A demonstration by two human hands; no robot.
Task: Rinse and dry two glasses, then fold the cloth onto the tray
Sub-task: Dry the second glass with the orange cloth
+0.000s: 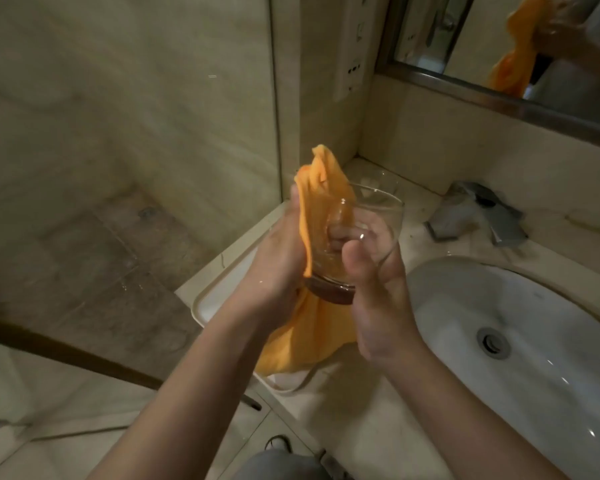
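Observation:
A clear glass [378,216] is held up over the counter, tilted with its mouth to the upper right. My right hand [378,296] grips it from the right, thumb across its side. My left hand [278,268] holds the orange cloth [319,199] against the glass, with fingers and cloth pushed inside it. The cloth's lower part [305,341] hangs below the glass base. A white tray [205,303] lies on the counter under my hands, mostly hidden. A second glass [378,178] stands behind, at the counter's back corner.
A white sink basin [499,306] with a drain [493,342] lies to the right. A metal tap [478,213] stands behind it. A mirror [499,46] hangs above. Left of the counter are a glass partition and a shower floor [101,254].

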